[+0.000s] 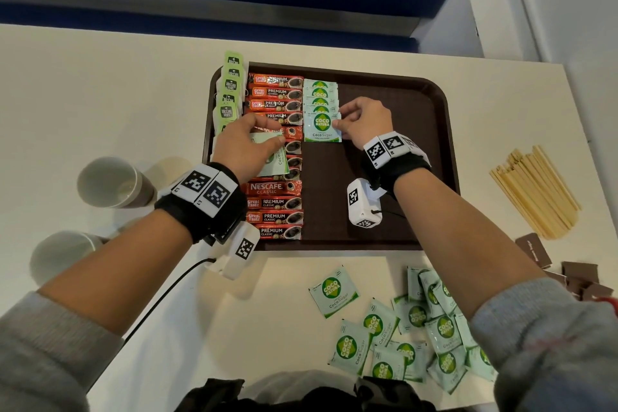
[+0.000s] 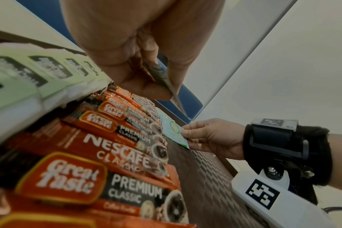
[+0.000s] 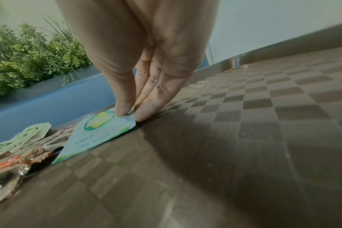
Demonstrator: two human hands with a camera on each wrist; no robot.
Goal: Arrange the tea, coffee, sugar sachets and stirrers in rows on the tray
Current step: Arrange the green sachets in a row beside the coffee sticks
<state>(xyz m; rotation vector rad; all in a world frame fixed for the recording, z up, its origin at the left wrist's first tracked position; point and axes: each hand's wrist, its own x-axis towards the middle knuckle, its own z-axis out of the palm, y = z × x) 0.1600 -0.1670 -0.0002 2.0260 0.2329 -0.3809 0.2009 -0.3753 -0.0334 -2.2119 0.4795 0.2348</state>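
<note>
The head view is evenly bright under soft overhead light, the white table [image 1: 100, 94] close to washed out; faint shadows fall beside the cups [image 1: 110, 182] at 9 o'clock. Straight edges bow toward the corners. The left wrist view is dimmer, with the tea sachets [image 2: 29, 74] at 10 o'clock smeared out of focus. In the right wrist view, a broad soft shadow darkens the tray [image 3: 244, 154] from 3 to 6 o'clock, and the near coffee sachets [image 3: 8, 177] blur.

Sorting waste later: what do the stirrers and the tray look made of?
The stirrers look like pale, matte wood: flat, straw-coloured sticks. The tray looks like moulded brown plastic with a rounded raised rim and a checker-textured floor, though a coated material cannot be ruled out.
</note>
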